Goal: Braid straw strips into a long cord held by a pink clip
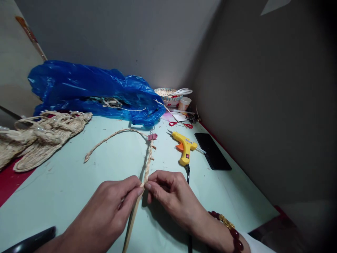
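By the left hand (109, 202), a flat tan fibre strip (133, 214) is pinched, presumably for tension. Ahead of the fingers, a cream twisted-fibre braid (147, 170) is seemingly anchored by a dark pink clip-like piece (152, 137); its near end is pinched by the right hand (173, 196), likely against unravelling. Ahead-right of those fingers, a yellow plastic glue gun (185, 146) is laid, perhaps for easy reach.

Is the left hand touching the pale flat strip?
Touching: the head view shows the left hand pinching the pale flat strip between thumb and forefinger, below the braid.
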`<state>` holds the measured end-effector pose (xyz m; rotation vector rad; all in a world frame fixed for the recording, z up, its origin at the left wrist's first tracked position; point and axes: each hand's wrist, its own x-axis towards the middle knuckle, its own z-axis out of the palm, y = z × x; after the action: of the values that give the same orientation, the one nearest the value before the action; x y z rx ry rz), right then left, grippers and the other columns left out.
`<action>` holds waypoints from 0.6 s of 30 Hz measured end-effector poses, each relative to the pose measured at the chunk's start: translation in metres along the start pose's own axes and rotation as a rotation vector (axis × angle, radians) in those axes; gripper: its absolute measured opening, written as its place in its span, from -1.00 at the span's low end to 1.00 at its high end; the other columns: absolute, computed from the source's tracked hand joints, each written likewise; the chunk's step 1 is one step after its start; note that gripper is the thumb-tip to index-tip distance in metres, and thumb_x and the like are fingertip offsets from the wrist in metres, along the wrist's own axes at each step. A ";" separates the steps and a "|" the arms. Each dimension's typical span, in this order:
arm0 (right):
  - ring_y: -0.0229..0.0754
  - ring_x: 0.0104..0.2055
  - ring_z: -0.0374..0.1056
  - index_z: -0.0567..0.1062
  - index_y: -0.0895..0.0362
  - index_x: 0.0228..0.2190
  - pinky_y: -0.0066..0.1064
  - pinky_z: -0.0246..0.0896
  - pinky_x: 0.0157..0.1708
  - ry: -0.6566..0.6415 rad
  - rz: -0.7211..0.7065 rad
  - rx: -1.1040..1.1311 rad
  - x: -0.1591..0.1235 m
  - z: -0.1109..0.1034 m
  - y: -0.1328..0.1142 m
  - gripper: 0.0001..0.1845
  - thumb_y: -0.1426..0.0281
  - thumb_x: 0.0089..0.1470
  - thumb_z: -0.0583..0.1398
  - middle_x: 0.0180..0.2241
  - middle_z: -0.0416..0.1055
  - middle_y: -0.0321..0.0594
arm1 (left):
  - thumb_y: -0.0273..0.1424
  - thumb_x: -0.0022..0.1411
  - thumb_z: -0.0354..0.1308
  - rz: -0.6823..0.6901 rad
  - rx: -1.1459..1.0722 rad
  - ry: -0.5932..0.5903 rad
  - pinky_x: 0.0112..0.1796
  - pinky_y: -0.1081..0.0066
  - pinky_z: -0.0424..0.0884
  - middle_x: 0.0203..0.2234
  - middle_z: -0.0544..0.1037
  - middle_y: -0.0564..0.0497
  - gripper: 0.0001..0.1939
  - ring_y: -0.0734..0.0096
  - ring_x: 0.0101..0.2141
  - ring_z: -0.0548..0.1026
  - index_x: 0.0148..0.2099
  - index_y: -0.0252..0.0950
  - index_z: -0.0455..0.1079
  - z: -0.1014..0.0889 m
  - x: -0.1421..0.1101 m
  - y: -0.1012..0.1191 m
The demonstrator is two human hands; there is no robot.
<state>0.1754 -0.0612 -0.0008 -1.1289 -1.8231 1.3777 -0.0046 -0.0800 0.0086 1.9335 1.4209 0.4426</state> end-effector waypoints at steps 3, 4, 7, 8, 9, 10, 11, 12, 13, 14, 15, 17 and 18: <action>-0.34 -0.52 0.20 0.48 0.20 -0.41 -0.53 0.05 -0.51 0.043 0.000 -0.104 -0.002 0.003 0.000 -0.75 0.35 0.23 0.09 -0.53 0.42 -0.28 | -0.23 0.38 -0.13 0.049 0.080 0.093 -0.46 0.43 0.22 -0.60 0.46 0.12 -0.64 0.42 -0.56 0.42 -0.42 -0.20 0.33 -0.001 -0.002 -0.004; -0.34 -0.53 0.18 0.47 0.20 -0.42 -0.52 0.02 -0.53 0.063 -0.016 -0.151 -0.003 0.005 0.000 -0.75 0.35 0.22 0.09 -0.54 0.40 -0.29 | -0.25 0.38 -0.11 0.085 0.119 0.144 -0.49 0.43 0.21 -0.63 0.44 0.13 -0.64 0.44 -0.59 0.40 -0.43 -0.20 0.32 0.000 -0.004 -0.005; -0.36 -0.55 0.10 0.45 0.19 -0.45 -0.51 -0.04 -0.55 0.121 -0.076 -0.234 -0.004 0.008 0.001 -0.76 0.37 0.21 0.09 -0.58 0.30 -0.35 | -0.42 0.36 -0.07 0.318 0.283 0.309 -0.50 0.43 0.23 -0.64 0.41 0.12 -0.70 0.45 -0.61 0.40 -0.44 -0.22 0.31 0.012 -0.008 -0.011; -0.36 -0.55 0.07 0.44 0.19 -0.46 -0.51 -0.05 -0.56 0.132 -0.084 -0.234 -0.004 0.009 0.001 -0.76 0.38 0.20 0.09 -0.59 0.27 -0.37 | -0.49 0.34 -0.06 0.420 0.351 0.342 -0.50 0.42 0.24 -0.63 0.42 0.10 -0.72 0.43 -0.60 0.41 -0.43 -0.23 0.31 0.017 -0.009 -0.013; -0.36 -0.55 0.06 0.44 0.19 -0.47 -0.52 -0.05 -0.56 0.136 -0.081 -0.216 -0.003 0.009 0.001 -0.76 0.38 0.20 0.10 -0.60 0.25 -0.37 | -0.55 0.30 -0.06 0.519 0.423 0.383 -0.51 0.40 0.25 -0.62 0.42 0.08 -0.74 0.41 -0.59 0.41 -0.42 -0.24 0.31 0.022 -0.009 -0.013; -0.36 -0.54 0.06 0.45 0.20 -0.47 -0.52 -0.03 -0.55 0.130 -0.067 -0.180 -0.003 0.009 0.001 -0.76 0.39 0.19 0.10 -0.60 0.25 -0.37 | -0.60 0.27 -0.07 0.608 0.498 0.433 -0.53 0.38 0.25 -0.63 0.41 0.07 -0.75 0.38 -0.61 0.40 -0.40 -0.25 0.33 0.027 -0.009 -0.014; -0.35 -0.53 0.08 0.46 0.20 -0.47 -0.52 0.00 -0.53 0.116 -0.046 -0.131 -0.003 0.008 0.001 -0.77 0.40 0.18 0.10 -0.58 0.26 -0.36 | -0.63 0.24 -0.08 0.671 0.577 0.489 -0.55 0.36 0.25 -0.64 0.40 0.07 -0.76 0.36 -0.62 0.39 -0.36 -0.28 0.35 0.030 -0.009 -0.013; -0.35 -0.50 0.11 0.47 0.20 -0.46 -0.52 0.03 -0.50 0.097 -0.023 -0.075 -0.003 0.007 0.001 -0.78 0.40 0.18 0.11 -0.56 0.29 -0.35 | -0.65 0.22 -0.09 0.711 0.660 0.541 -0.57 0.35 0.25 -0.65 0.40 0.06 -0.76 0.34 -0.64 0.38 -0.32 -0.31 0.37 0.033 -0.009 -0.011; -0.33 -0.48 0.14 0.47 0.20 -0.45 -0.52 0.06 -0.47 0.075 -0.002 -0.015 -0.003 0.006 0.000 -0.78 0.40 0.18 0.11 -0.54 0.31 -0.33 | -0.66 0.21 -0.11 0.728 0.746 0.572 -0.58 0.34 0.27 -0.64 0.42 0.03 -0.74 0.32 -0.63 0.39 -0.26 -0.37 0.39 0.034 -0.009 -0.007; -0.33 -0.46 0.15 0.48 0.20 -0.45 -0.52 0.07 -0.45 0.050 0.015 0.041 -0.002 0.005 0.000 -0.78 0.39 0.18 0.11 -0.52 0.32 -0.32 | -0.68 0.21 -0.12 0.714 0.827 0.550 -0.56 0.34 0.31 -0.61 0.46 0.00 -0.72 0.31 -0.61 0.41 -0.21 -0.43 0.41 0.034 -0.010 -0.003; -0.32 -0.45 0.15 0.47 0.20 -0.46 -0.52 0.07 -0.44 0.021 0.029 0.089 -0.002 0.004 -0.001 -0.77 0.39 0.19 0.11 -0.52 0.31 -0.32 | -0.69 0.22 -0.14 0.703 0.901 0.517 -0.54 0.33 0.36 -0.58 0.50 -0.04 -0.69 0.30 -0.59 0.44 -0.18 -0.47 0.42 0.034 -0.011 0.001; -0.33 -0.46 0.12 0.46 0.21 -0.48 -0.52 0.03 -0.46 -0.026 0.053 0.165 -0.001 0.002 -0.002 -0.76 0.38 0.18 0.12 -0.53 0.26 -0.34 | -0.70 0.24 -0.19 0.678 1.009 0.420 -0.51 0.33 0.42 -0.55 0.55 -0.08 -0.64 0.29 -0.56 0.48 -0.16 -0.49 0.43 0.033 -0.014 0.008; -0.34 -0.47 0.10 0.45 0.21 -0.49 -0.53 0.02 -0.47 -0.040 0.068 0.199 0.000 0.002 -0.002 -0.77 0.38 0.16 0.14 -0.54 0.25 -0.34 | -0.71 0.25 -0.21 0.680 1.042 0.395 -0.50 0.33 0.43 -0.54 0.57 -0.10 -0.62 0.28 -0.55 0.49 -0.16 -0.49 0.44 0.034 -0.016 0.010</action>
<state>0.1735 -0.0622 0.0006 -1.0749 -1.6460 1.5926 0.0182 -0.1077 -0.0061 3.3658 1.2907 0.4323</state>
